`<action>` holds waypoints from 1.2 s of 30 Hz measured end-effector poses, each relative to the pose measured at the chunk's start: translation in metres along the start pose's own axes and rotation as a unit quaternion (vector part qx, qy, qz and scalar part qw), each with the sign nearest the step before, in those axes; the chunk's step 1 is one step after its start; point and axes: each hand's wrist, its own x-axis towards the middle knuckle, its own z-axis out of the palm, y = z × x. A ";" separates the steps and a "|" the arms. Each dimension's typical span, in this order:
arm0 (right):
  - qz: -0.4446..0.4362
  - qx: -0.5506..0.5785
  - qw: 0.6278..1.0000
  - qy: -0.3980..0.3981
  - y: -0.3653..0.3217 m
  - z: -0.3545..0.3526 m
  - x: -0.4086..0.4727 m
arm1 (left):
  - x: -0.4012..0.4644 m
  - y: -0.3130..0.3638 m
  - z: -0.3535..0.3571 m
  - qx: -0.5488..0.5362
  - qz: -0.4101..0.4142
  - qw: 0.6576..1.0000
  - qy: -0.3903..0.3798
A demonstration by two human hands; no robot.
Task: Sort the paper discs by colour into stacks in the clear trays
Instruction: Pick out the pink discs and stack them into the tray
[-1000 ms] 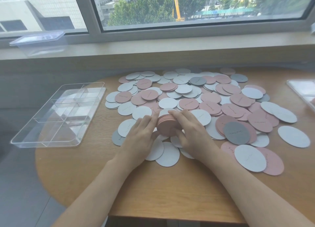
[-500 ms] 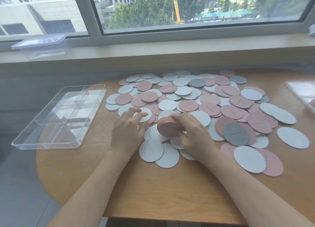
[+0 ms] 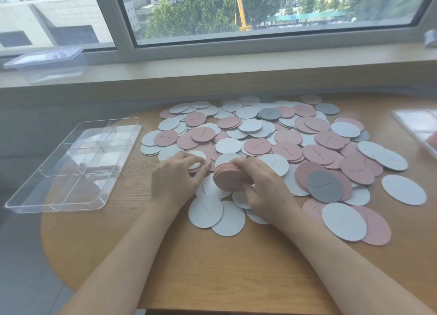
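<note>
Right grip (image 3: 264, 187): fingers curled round a thick stack of round pink paper discs (image 3: 228, 177), held just above the wooden bench (image 3: 212, 267). Left grip (image 3: 177, 177): fingertips pinching the edge of a round white paper disc (image 3: 197, 159) in the scattered pile of pink, white and grey paper discs (image 3: 295, 144). A clear compartmented plastic tray (image 3: 71, 165) sits well apart on the left.

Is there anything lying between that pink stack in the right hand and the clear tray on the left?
Only the left hand. The pink stack is held by the right hand; bare table lies before the tray.
</note>
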 end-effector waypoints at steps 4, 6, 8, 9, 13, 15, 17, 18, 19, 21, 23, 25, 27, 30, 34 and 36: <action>0.000 -0.001 1.000 -0.002 0.000 -0.001 0.000 | -0.003 -0.003 -0.001 -0.009 -0.006 0.999 0.039; 0.000 0.000 1.000 -0.003 0.000 -0.001 0.000 | -0.002 -0.006 -0.001 -0.012 0.000 0.997 0.071; -0.001 0.002 1.000 -0.003 -0.001 -0.001 0.000 | -0.001 -0.009 -0.001 -0.031 0.012 0.994 0.104; -0.002 0.003 1.000 -0.003 -0.001 -0.002 0.000 | -0.001 -0.011 -0.001 -0.040 0.021 0.991 0.122; -0.003 0.002 1.000 -0.005 -0.001 -0.002 0.000 | -0.002 -0.014 -0.003 -0.077 0.051 0.981 0.169; -0.004 0.003 1.000 -0.006 -0.001 -0.002 0.000 | -0.005 -0.011 -0.006 -0.097 0.057 0.979 0.171; -0.006 0.005 1.000 -0.006 -0.001 -0.002 -0.001 | -0.008 -0.009 -0.009 -0.123 0.065 0.975 0.172; -0.007 0.007 1.000 -0.006 -0.001 -0.002 -0.001 | -0.009 -0.008 -0.011 -0.144 0.068 0.972 0.170; -0.007 0.010 1.000 -0.008 0.000 -0.002 -0.001 | -0.009 -0.006 -0.012 -0.169 0.070 0.969 0.164; -0.011 0.017 1.000 -0.012 0.000 -0.002 -0.001 | -0.011 -0.004 -0.012 -0.218 0.075 0.963 0.139; -0.016 0.024 0.999 -0.015 0.000 -0.002 -0.001 | -0.012 -0.002 -0.011 -0.251 0.085 0.958 0.111; -0.015 0.029 0.999 -0.014 0.001 -0.001 -0.001 | -0.013 0.000 -0.010 -0.268 0.097 0.955 0.084; -0.009 0.039 0.999 -0.009 0.001 -0.001 -0.001 | -0.013 0.001 -0.010 -0.282 0.105 0.952 0.055; 0.002 0.053 0.999 -0.003 0.002 0.000 -0.001 | -0.014 0.002 -0.007 -0.304 0.123 0.945 -0.001; 0.011 0.051 0.999 0.000 0.002 -0.001 -0.001 | -0.013 0.002 -0.004 -0.289 0.166 0.942 -0.042; 0.009 0.051 0.999 0.002 0.002 -0.001 -0.001 | -0.012 0.002 -0.004 -0.279 0.176 0.943 -0.047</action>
